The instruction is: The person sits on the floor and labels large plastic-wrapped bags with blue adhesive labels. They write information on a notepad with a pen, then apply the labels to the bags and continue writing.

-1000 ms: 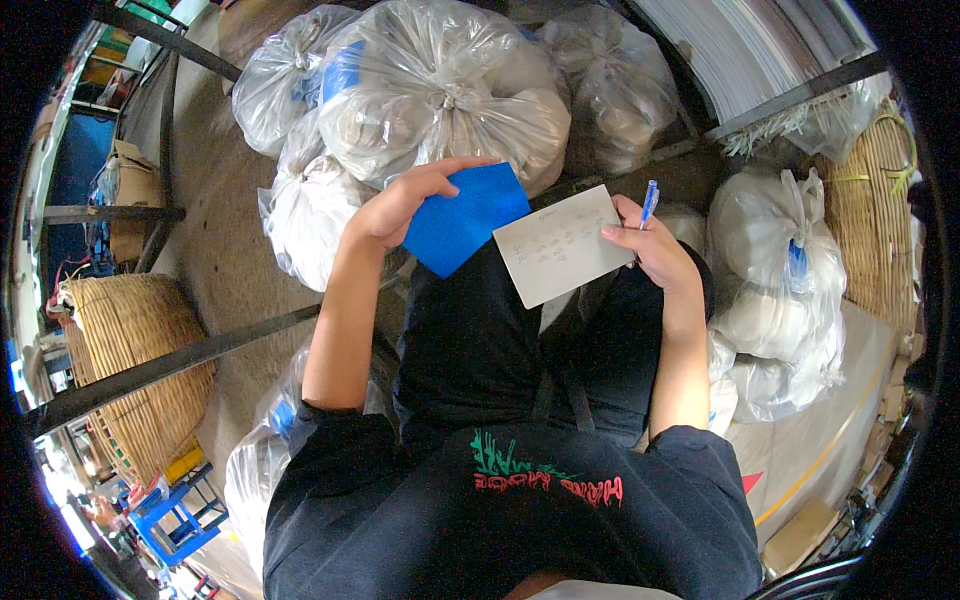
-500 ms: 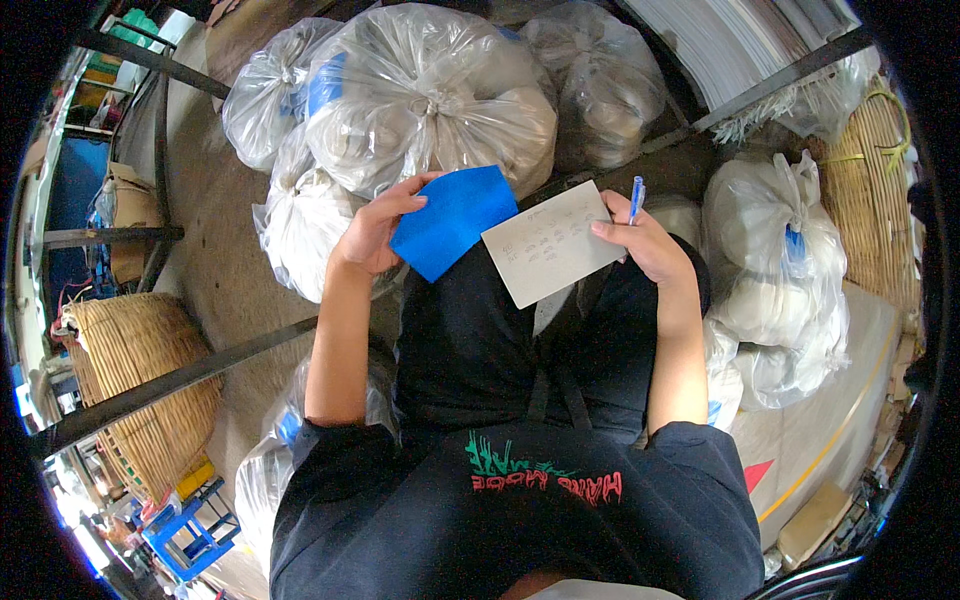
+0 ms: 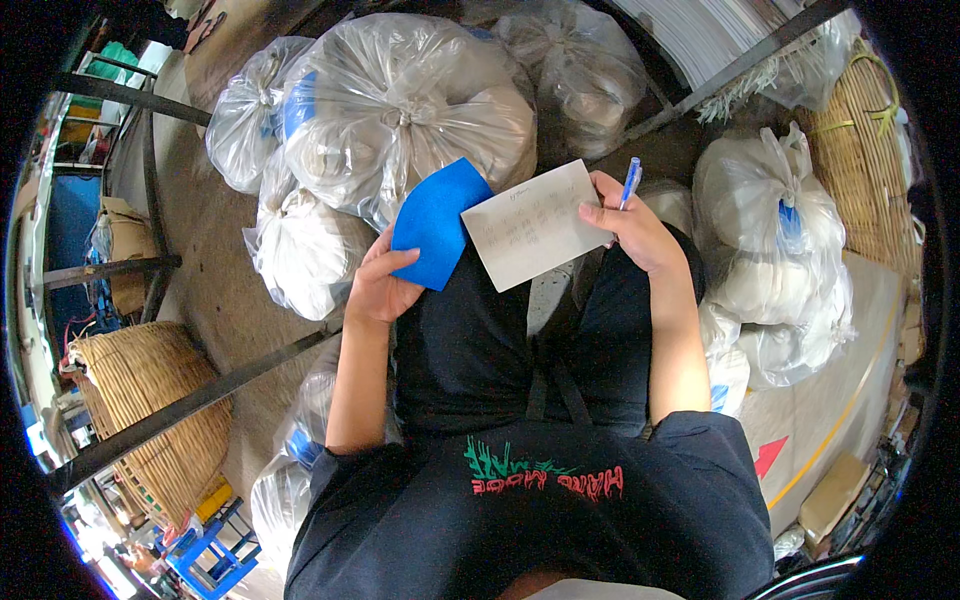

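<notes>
Above my lap, my left hand pinches the lower left edge of a blue sheet, which bows slightly. My right hand grips the right end of a pale card with handwriting on it, thumb on top. A blue-and-white pen sticks up between the fingers of that same hand. The blue sheet's right edge comes close to the card's left corner. Both hands are closed, and the right fingers behind the card are partly hidden.
Knotted clear plastic bags of whitish contents sit in front of me. More bags stand at my right. A woven basket and a blue stool are at the left, behind a dark metal bar. Stacked sheets lie far right.
My left hand has moved lower and the blue sheet has turned more upright and bent. The card and pen have shifted slightly left and up. The whole view has tilted a little.
</notes>
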### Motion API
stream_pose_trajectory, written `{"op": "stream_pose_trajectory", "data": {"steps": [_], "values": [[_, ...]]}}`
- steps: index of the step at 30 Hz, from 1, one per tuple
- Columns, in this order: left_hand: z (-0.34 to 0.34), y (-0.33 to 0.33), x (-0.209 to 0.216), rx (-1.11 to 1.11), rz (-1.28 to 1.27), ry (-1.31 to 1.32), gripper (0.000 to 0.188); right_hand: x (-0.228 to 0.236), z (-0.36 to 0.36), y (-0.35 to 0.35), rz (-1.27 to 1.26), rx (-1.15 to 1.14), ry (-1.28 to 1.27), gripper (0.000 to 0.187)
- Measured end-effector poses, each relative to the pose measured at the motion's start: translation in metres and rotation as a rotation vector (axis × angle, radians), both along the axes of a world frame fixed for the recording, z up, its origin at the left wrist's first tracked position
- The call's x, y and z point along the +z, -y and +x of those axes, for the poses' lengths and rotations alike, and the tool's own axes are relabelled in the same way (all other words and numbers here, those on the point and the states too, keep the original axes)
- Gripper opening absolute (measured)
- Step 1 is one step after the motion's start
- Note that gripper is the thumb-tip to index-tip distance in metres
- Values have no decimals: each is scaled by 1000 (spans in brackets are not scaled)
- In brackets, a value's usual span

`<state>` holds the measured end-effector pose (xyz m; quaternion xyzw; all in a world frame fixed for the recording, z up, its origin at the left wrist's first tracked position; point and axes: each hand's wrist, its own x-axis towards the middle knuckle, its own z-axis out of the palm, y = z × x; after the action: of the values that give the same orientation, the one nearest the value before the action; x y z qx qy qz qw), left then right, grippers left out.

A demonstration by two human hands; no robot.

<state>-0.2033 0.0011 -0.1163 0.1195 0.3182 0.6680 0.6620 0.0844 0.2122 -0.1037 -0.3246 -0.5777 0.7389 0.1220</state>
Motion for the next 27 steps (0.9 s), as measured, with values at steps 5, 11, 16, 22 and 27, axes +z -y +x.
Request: {"op": "stream_pose_trajectory", "data": {"steps": [5, 11, 16, 22, 27], "values": [[28, -33, 29, 81, -5, 73, 55, -2, 0, -1, -89, -105, -94, 48], [41, -52, 28, 55, 10, 168, 52, -4, -2, -1, -94, -111, -88, 55], [40, -48, 20, 89, 10, -19, 44, 6, -6, 1, -62, -71, -4, 51], [36, -44, 15, 97, -17, 75, 42, 8, -14, 7, 66, 10, -4, 50], [40, -33, 15, 111, -147, -256, 46, 5, -20, 16, 118, 173, 125, 48]]}}
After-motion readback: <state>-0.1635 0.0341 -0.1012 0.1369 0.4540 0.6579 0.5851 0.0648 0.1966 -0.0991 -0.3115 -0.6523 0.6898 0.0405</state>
